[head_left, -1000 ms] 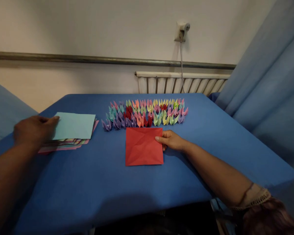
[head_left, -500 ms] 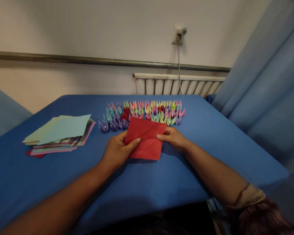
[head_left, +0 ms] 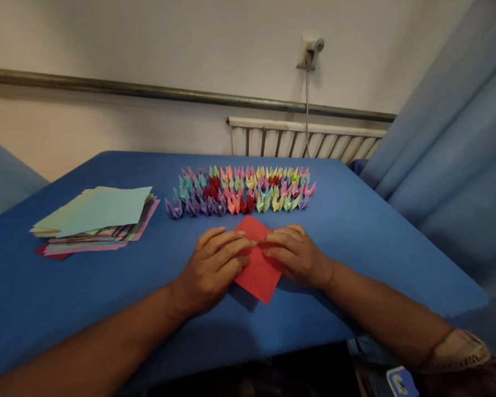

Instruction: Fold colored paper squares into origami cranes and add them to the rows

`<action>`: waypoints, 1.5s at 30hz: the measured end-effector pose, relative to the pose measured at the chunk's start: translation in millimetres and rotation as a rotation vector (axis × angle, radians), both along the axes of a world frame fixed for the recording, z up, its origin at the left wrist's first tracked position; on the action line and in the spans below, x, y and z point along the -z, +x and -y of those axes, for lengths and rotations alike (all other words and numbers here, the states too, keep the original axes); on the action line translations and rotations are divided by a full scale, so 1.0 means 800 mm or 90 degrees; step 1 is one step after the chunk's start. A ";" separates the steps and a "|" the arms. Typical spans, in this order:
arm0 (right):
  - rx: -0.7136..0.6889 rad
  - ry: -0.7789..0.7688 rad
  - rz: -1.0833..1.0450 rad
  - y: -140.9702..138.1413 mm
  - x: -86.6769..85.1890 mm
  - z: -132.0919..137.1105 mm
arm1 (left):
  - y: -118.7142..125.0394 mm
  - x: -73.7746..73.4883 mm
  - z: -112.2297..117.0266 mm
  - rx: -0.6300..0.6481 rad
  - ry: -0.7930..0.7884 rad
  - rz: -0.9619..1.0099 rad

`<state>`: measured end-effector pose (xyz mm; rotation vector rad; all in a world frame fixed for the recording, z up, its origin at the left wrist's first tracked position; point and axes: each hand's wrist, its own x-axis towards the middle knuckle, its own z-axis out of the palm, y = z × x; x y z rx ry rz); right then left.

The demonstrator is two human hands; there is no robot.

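A square sheet of red paper is turned corner-on between my hands, just above or on the blue tabletop. My left hand grips its left side, fingers lying over the top of the paper. On the opposite side, my right hand grips the paper with its fingers bent over the edge. The fingertips of both hands come close together near the middle of the sheet. Both thumbs are mostly hidden. Beyond the paper stand rows of folded paper cranes in many colours.
To the left lies a stack of coloured paper sheets, pale blue on top. The blue table reaches back towards a radiator and a wall rail. A blue curtain hangs at the right.
The red paper has been rotated from flat-sided to corner-on and brought lower and nearer. My fingers have moved from pinching its sides to lying over its top.
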<state>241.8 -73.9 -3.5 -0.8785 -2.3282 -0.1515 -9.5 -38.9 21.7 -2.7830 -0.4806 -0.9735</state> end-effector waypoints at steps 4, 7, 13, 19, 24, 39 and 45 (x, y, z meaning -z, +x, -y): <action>-0.021 -0.126 0.137 -0.001 0.006 -0.013 | 0.006 0.008 -0.008 -0.053 -0.155 -0.139; -0.018 -0.242 0.141 0.009 0.004 -0.021 | 0.000 0.020 -0.019 -0.065 -0.278 -0.146; 0.016 -0.320 0.077 0.023 -0.002 -0.023 | -0.008 0.026 -0.035 -0.063 -0.425 -0.103; 0.176 -0.358 0.075 0.029 0.007 -0.034 | -0.007 0.027 -0.050 -0.166 -0.505 -0.056; 0.307 -0.384 0.021 0.026 0.015 -0.033 | -0.007 0.031 -0.053 -0.230 -0.462 -0.053; 0.427 -0.448 0.030 -0.005 0.006 -0.039 | 0.019 0.038 -0.049 -0.156 -0.447 -0.059; 0.288 -0.452 -0.207 -0.001 0.032 -0.047 | 0.031 0.041 -0.056 -0.238 -0.542 0.059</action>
